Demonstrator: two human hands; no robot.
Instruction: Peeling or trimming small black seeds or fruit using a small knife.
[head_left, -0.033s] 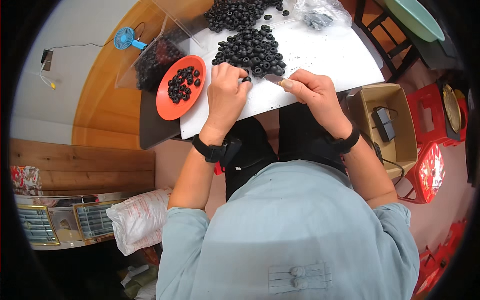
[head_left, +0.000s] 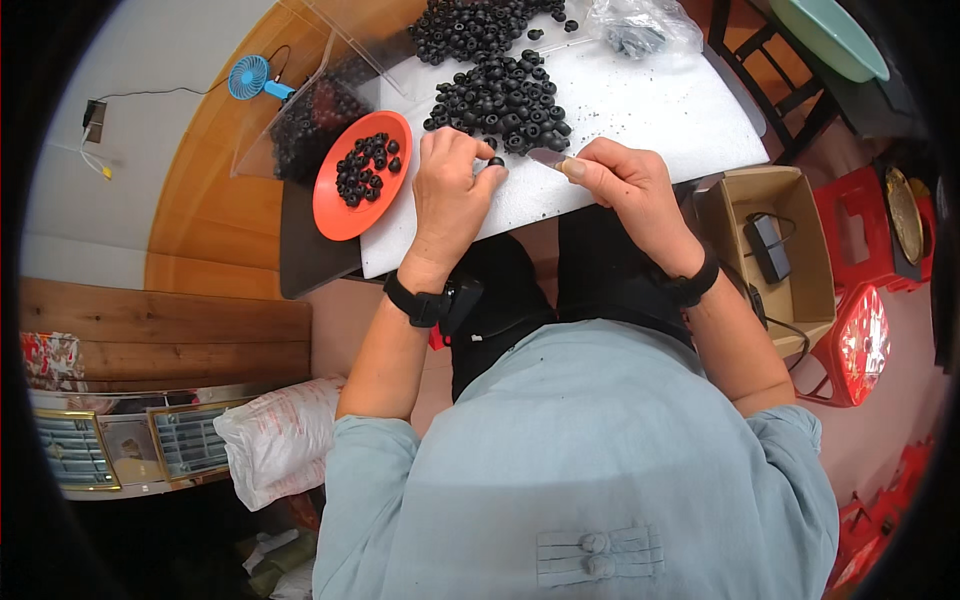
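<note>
My left hand point(head_left: 452, 185) is closed, pinching a small black ring-shaped part point(head_left: 496, 161) between thumb and fingers just above the white foam sheet point(head_left: 620, 150). In my right hand point(head_left: 628, 185) is a small knife point(head_left: 545, 156), its short blade pointing left toward that part without touching it. Right beyond both hands lies a heap of black round parts with holes point(head_left: 505, 100). To the left of my left hand, a tilted orange-red plate point(head_left: 335, 215) holds several similar black parts.
A second black heap point(head_left: 465, 30) lies farther back, beside a clear plastic bag point(head_left: 645, 28). Behind the plate stands a transparent bin point(head_left: 300, 130) with dark parts. A blue fan point(head_left: 250, 77) is at far left. An open cardboard box point(head_left: 815, 260) and red stools point(head_left: 850, 215) stand right.
</note>
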